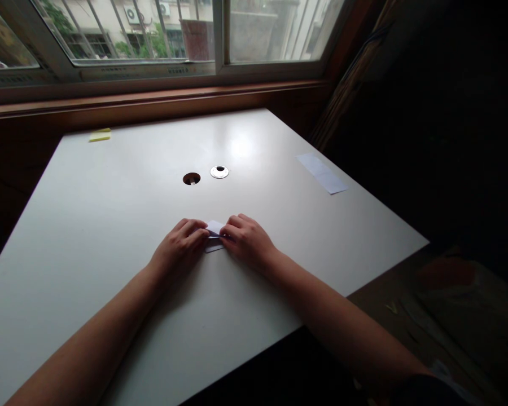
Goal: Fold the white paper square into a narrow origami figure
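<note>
A small folded piece of pale paper [214, 235] lies on the white table [110, 225], near its middle. My left hand [181, 245] rests on the paper's left side with curled fingers pinching its edge. My right hand [246, 238] covers the right side, fingers bent and pressed onto the paper. The fingertips of both hands nearly meet over it. Most of the paper is hidden under the hands.
A round cable hole [191, 179] and its loose silver cap [219, 172] sit beyond the hands. A strip of pale paper [322, 173] lies near the right edge. Yellow sticky notes [100, 135] lie at the far left corner. A window runs behind the table.
</note>
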A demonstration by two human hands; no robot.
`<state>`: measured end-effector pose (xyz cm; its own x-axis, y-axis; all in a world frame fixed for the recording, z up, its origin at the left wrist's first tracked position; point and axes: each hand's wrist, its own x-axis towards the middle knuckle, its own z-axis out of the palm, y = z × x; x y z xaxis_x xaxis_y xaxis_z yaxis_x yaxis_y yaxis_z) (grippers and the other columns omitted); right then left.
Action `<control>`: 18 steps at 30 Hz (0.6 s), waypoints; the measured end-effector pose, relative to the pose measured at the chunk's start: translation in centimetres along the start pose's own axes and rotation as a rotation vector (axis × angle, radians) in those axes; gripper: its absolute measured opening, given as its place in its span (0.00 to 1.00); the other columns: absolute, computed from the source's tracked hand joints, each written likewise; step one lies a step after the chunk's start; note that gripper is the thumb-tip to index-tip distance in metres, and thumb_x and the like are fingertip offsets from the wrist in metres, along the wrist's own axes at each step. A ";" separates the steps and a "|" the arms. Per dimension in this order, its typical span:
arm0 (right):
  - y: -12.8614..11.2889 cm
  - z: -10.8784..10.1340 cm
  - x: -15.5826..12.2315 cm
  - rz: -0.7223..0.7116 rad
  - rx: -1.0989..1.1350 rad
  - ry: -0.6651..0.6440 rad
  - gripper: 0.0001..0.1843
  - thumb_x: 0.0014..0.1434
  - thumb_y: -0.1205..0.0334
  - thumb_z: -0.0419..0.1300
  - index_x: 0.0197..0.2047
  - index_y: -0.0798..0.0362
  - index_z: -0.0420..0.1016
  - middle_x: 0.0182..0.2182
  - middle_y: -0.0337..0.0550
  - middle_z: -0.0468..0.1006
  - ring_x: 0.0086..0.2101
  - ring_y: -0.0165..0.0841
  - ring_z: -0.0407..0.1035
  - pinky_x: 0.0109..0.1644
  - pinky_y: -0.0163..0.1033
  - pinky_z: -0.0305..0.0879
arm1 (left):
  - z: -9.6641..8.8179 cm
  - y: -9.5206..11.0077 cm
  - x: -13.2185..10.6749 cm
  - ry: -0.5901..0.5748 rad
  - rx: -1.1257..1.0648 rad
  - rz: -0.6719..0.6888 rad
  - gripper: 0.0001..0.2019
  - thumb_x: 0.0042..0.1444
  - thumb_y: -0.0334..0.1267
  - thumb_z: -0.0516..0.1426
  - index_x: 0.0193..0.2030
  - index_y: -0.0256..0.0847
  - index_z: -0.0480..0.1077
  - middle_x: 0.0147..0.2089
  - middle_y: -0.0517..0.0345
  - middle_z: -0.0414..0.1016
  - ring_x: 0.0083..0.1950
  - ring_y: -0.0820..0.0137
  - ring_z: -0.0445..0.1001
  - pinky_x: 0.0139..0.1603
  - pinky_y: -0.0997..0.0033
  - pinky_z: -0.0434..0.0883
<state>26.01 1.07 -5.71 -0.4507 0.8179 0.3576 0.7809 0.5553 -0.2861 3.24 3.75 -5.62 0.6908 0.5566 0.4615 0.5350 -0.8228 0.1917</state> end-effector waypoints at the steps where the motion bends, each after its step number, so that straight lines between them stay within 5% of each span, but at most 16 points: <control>1: -0.1 0.0 0.0 0.001 -0.005 -0.001 0.07 0.64 0.63 0.58 0.40 0.51 0.77 0.38 0.46 0.75 0.39 0.36 0.63 0.45 0.41 0.60 | 0.0 0.1 0.0 -0.001 0.008 -0.005 0.05 0.64 0.32 0.55 0.43 0.40 0.72 0.48 0.49 0.72 0.47 0.64 0.70 0.49 0.61 0.73; 9: -0.4 -0.2 0.1 0.013 0.005 -0.009 0.07 0.64 0.62 0.58 0.40 0.51 0.77 0.38 0.46 0.75 0.39 0.36 0.63 0.44 0.40 0.60 | -0.1 0.2 0.0 -0.037 0.034 -0.022 0.05 0.65 0.33 0.54 0.38 0.40 0.70 0.46 0.52 0.75 0.47 0.64 0.71 0.51 0.61 0.71; 15: -0.1 -0.1 0.1 -0.033 0.000 0.003 0.09 0.66 0.62 0.56 0.39 0.51 0.78 0.37 0.46 0.74 0.38 0.36 0.63 0.43 0.40 0.60 | -0.1 0.1 -0.1 0.016 0.012 -0.038 0.08 0.65 0.34 0.53 0.50 0.40 0.69 0.42 0.53 0.76 0.44 0.65 0.70 0.46 0.63 0.70; 18: 0.2 -0.1 0.1 -0.047 -0.004 0.008 0.10 0.66 0.62 0.56 0.38 0.52 0.78 0.37 0.47 0.74 0.38 0.36 0.62 0.43 0.40 0.60 | -0.1 0.0 -0.2 -0.001 0.033 0.003 0.08 0.66 0.33 0.53 0.48 0.41 0.72 0.41 0.53 0.75 0.42 0.65 0.69 0.45 0.64 0.70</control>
<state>26.18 1.27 -5.69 -0.4833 0.7900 0.3772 0.7608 0.5922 -0.2653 3.07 3.63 -5.63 0.6926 0.5546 0.4613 0.5489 -0.8201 0.1618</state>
